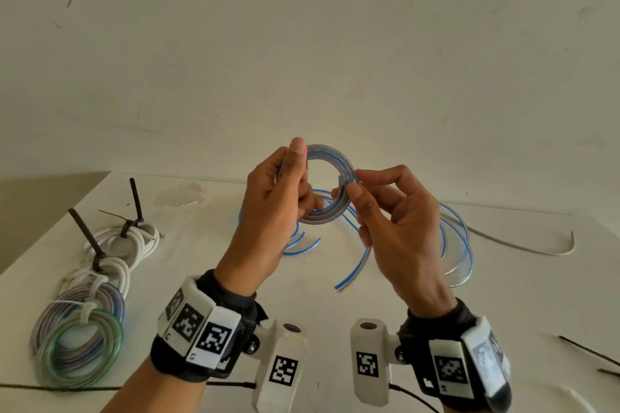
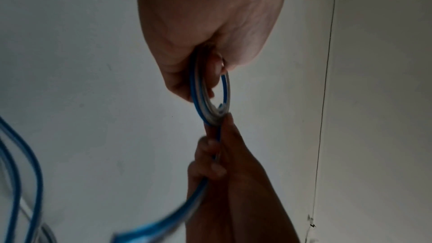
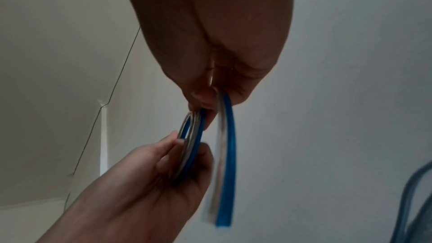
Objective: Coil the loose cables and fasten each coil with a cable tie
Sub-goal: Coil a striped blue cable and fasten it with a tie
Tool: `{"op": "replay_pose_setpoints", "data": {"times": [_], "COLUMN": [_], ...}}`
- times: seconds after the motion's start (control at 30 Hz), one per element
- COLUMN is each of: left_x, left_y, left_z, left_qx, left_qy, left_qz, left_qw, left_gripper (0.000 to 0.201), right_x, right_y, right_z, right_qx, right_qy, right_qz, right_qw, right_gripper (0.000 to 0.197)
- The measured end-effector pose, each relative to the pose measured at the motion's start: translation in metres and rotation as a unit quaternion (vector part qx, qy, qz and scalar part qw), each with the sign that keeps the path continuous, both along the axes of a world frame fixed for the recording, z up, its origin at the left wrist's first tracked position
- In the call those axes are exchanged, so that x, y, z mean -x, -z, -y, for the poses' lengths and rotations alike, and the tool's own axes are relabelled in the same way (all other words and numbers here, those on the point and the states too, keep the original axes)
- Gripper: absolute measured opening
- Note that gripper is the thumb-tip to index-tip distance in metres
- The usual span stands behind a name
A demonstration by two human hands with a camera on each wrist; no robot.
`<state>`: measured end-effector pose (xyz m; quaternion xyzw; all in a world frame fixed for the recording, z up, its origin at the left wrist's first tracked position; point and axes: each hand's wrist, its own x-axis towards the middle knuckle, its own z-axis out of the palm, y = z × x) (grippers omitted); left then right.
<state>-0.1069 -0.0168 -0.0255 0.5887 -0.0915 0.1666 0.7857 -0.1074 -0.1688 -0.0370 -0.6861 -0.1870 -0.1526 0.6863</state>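
I hold a small coil of clear, blue-striped cable (image 1: 323, 215) up above the white table (image 1: 208, 265). My left hand (image 1: 295, 178) grips the coil's left side, thumb up along the loops. My right hand (image 1: 350, 185) pinches the right side, and the cable's tail (image 1: 355, 265) hangs from it toward the table. In the left wrist view the coil (image 2: 198, 103) spans between my left hand (image 2: 187, 73) above and right hand (image 2: 217, 154) below. From the right wrist, my right hand (image 3: 210, 99) pinches the coil (image 3: 194, 141) and the tail (image 3: 225, 145).
More loose blue-striped cable (image 1: 461, 245) lies on the table behind my right hand. A loose white cable (image 1: 520, 245) curves at the far right. Tied coils sit at the left: white ones (image 1: 134, 241) with black ties, a striped one (image 1: 50, 318), a green one (image 1: 80, 350). Spare black ties (image 1: 587, 350) lie at right.
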Motion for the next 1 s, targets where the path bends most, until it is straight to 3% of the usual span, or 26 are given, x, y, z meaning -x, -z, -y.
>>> {"op": "replay_pose_setpoints", "data": {"times": [0.1, 0.2, 0.3, 0.47, 0.63, 0.77, 0.87, 1.0], "left_x": [-0.002, 0.003, 0.005, 0.003, 0.001, -0.002, -0.001, 0.0], "left_y": [-0.001, 0.0, 0.003, 0.0, -0.004, -0.003, -0.004, -0.005], "left_z": [-0.01, -0.023, -0.025, -0.018, -0.015, -0.012, -0.014, -0.031], "left_qx": [-0.074, -0.232, -0.303, -0.225, -0.101, -0.047, -0.045, -0.167], "left_qy": [0.052, 0.119, 0.14, 0.062, 0.029, 0.014, 0.031, 0.09], "left_qz": [-0.032, -0.036, -0.023, 0.025, 0.027, 0.025, 0.022, 0.0], "left_qw": [0.995, 0.965, 0.942, 0.972, 0.994, 0.998, 0.998, 0.982], "left_gripper": [0.056, 0.041, 0.026, 0.021, 0.021, 0.02, 0.024, 0.025], "right_x": [-0.002, -0.001, 0.0, -0.003, -0.005, 0.001, 0.002, -0.004], "right_y": [-0.007, -0.011, -0.011, -0.011, -0.008, -0.003, -0.004, -0.008], "right_z": [0.014, 0.024, 0.025, 0.024, 0.018, 0.001, -0.002, 0.015], "right_qx": [0.029, 0.137, 0.209, 0.15, 0.043, -0.032, -0.049, 0.008], "right_qy": [-0.001, -0.011, -0.016, 0.001, 0.011, -0.014, -0.007, -0.012], "right_qz": [0.005, 0.032, 0.043, 0.044, 0.023, 0.005, 0.013, 0.015], "right_qw": [1.0, 0.99, 0.977, 0.988, 0.999, 0.999, 0.999, 1.0], "right_gripper": [0.012, 0.007, 0.011, 0.026, 0.004, 0.015, 0.017, 0.01]}}
